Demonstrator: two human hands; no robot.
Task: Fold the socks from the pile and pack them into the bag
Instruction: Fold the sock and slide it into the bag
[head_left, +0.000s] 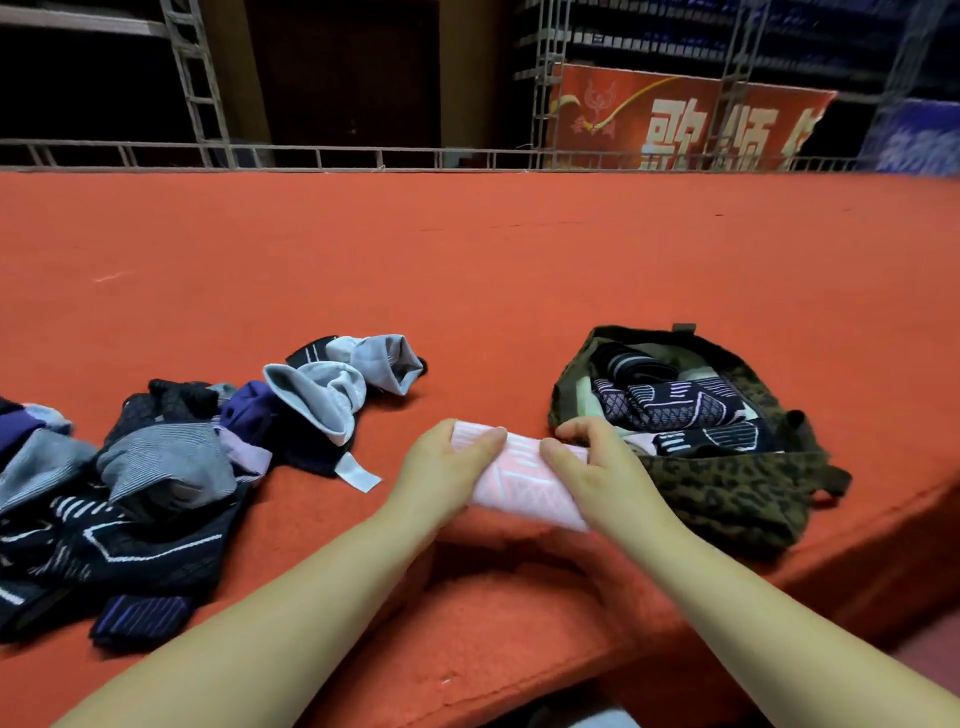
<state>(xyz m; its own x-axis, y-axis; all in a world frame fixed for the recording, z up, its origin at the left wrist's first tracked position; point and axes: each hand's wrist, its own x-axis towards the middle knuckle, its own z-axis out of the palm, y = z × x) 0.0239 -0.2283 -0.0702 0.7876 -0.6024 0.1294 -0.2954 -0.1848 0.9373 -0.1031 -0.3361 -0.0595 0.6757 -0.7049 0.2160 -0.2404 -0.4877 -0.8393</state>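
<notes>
A folded pink sock (524, 480) with white line patterns is held just above the red surface, between the pile and the bag. My left hand (447, 467) grips its left end, fingers curled over the top. My right hand (597, 462) grips its right end, next to the bag's near rim. The leopard-print bag (727, 499) lies open at the right, with several folded dark patterned socks (675, 408) inside. The pile of unfolded socks (171, 467), grey, navy, purple and black, spreads over the left.
The red carpeted platform (467, 270) stretches far back to a metal railing (363, 156). Its front edge drops off near my forearms and below the bag. A red banner (675, 119) and scaffolding stand behind.
</notes>
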